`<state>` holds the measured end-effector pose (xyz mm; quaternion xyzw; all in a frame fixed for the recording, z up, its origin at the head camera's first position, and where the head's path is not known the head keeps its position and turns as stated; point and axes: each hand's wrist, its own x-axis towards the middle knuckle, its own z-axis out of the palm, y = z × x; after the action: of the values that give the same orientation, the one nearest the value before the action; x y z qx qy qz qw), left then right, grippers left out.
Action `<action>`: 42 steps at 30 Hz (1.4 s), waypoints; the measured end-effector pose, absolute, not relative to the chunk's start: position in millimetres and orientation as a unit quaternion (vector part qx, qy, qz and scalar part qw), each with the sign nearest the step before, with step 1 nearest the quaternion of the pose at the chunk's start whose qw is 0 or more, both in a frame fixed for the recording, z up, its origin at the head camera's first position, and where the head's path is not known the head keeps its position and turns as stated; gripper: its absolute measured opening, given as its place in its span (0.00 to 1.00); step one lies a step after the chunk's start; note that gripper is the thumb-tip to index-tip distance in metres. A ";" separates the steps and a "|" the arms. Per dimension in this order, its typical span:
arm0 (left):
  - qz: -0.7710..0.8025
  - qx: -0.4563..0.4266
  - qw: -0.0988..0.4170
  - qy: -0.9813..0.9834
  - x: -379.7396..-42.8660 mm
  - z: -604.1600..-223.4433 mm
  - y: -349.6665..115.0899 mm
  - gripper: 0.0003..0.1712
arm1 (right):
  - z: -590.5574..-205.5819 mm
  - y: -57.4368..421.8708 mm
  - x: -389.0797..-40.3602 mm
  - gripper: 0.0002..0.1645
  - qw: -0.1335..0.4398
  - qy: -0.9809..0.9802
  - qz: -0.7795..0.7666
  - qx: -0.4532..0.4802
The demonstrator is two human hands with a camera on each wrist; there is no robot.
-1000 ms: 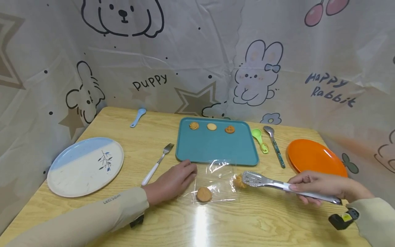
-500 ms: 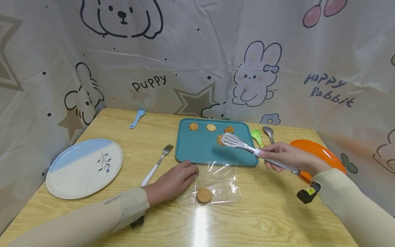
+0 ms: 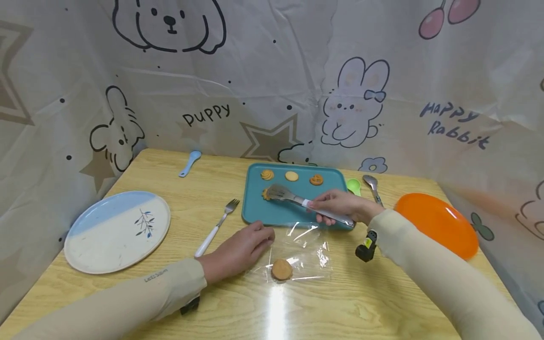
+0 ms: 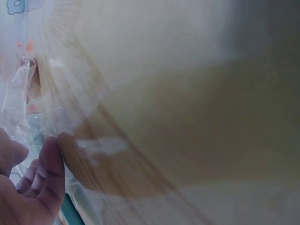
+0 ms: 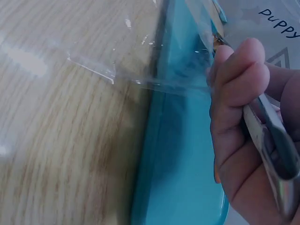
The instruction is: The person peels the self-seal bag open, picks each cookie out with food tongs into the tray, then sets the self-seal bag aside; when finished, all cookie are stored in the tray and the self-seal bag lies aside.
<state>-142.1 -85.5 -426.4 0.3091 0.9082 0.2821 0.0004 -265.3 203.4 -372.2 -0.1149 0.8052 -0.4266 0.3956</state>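
My right hand grips metal tongs over the teal tray. At their tips is a ridged golden cookie, partly covered by the tongs, close over the tray's left part. In the right wrist view the tongs' handle runs through the curled fingers. My left hand holds the left edge of a clear plastic bag on the table, its thumb and curved fingers at the film in the left wrist view. A round brown cookie lies at the bag's lower left.
Along the tray's back lie a swirl cookie, a plain oval one and a pretzel-shaped one. Around stand a blue-white plate, fork, blue spoon, green spoon, metal spoon and orange plate.
My right hand has carried the ridged cookie in the tongs from the bag's right side up over the tray, then left across it. The left hand and bag have stayed in place.
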 end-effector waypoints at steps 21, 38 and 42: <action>0.278 0.314 -0.002 0.908 -144.6 -425.2 -84.3 0.05 | -326.9 290.0 -232.0 0.27 0.375 0.831 -0.381 -0.156; 0.268 0.309 -0.008 0.913 -143.1 -422.8 -83.8 0.05 | -345.7 365.3 -182.9 0.16 0.479 0.713 -0.437 -0.266; 0.264 0.313 -0.009 0.912 -143.1 -421.9 -83.6 0.06 | -356.2 350.9 -183.4 0.16 0.480 0.723 -0.418 -0.269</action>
<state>-143.1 -83.6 -421.9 0.3131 0.9121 0.2644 -0.0087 -183.4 350.9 -356.2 -0.2686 0.7230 -0.4176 0.4802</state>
